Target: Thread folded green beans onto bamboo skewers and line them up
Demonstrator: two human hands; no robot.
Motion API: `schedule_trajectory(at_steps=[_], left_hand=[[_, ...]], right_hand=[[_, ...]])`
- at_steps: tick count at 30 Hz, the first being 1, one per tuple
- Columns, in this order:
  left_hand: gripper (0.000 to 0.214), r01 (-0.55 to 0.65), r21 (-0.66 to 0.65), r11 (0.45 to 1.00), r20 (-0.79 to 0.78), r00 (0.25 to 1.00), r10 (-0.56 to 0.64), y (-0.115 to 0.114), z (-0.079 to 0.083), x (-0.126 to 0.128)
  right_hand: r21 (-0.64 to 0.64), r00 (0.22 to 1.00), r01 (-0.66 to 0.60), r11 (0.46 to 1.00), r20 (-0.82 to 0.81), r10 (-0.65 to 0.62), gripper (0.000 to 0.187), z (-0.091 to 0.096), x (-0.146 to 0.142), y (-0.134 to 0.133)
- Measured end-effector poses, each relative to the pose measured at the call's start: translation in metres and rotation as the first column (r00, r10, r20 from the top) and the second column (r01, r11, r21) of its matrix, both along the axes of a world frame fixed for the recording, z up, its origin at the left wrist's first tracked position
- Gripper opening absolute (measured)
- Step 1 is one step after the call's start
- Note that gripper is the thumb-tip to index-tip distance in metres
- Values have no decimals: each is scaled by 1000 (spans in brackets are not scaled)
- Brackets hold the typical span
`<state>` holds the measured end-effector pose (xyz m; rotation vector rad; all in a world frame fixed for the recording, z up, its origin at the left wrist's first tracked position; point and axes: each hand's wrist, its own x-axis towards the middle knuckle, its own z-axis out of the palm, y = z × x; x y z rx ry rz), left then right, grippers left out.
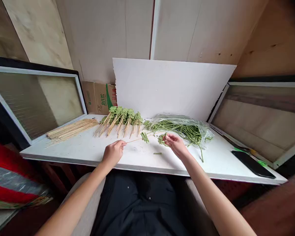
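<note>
My left hand (113,151) is closed around the blunt end of a thin bamboo skewer (134,140) that points right across the table. Several short pieces of long bean (145,137) are threaded side by side near its far end. My right hand (176,145) is pinched at a small pile of cut long bean pieces (161,140), with a green piece at its fingertips, partly hidden by the fingers. One loose cut piece (157,153) lies on the white table between the hands, closer to the front edge.
Finished bean skewers (123,118) are stacked at the back left, beside a bundle of bare skewers (72,129). Uncut long beans (184,128) lie on a clear plastic bag at the back right. A black phone (253,164) rests near the right end. A white board (173,88) leans behind.
</note>
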<state>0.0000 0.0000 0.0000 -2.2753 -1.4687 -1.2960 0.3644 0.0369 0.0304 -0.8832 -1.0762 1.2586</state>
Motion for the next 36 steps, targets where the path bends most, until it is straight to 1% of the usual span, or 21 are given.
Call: schedule_trajectory(at_steps=[2, 4, 9, 15, 19, 23, 28, 36], left_hand=[[26, -1, -3, 1000, -1, 1000, 1, 0, 1, 1], [27, 0, -2, 1000, -3, 1000, 0, 0, 1, 2], [27, 11, 16, 1000, -13, 1000, -11, 0, 2, 2], [28, 22, 38, 999, 5, 1000, -22, -2, 4, 2], [27, 26, 58, 998, 3, 1000, -26, -3, 4, 3], [27, 29, 79, 996, -14, 1000, -28, -3, 4, 3], [27, 9, 78, 997, -36, 999, -6, -3, 3, 3], [29, -13, 47, 999, -44, 999, 15, -4, 2, 3]], right_hand=[[-1, 999, 38, 999, 5, -38, 50, -1, 0, 1], [1, 999, 50, 999, 5, -50, 50, -1, 0, 2], [10, 1000, -9, 1000, -10, 10, 41, 3, -2, -1], [23, 999, -34, 999, 3, 34, 41, 6, -9, -7], [36, 995, -84, 996, -50, 86, 38, 7, -12, -10], [16, 979, -149, 989, -139, 149, 32, 7, -12, -9], [3, 958, -168, 986, -236, 164, 29, 3, -10, -6], [16, 943, -195, 981, -273, 192, 26, 3, -13, -7]])
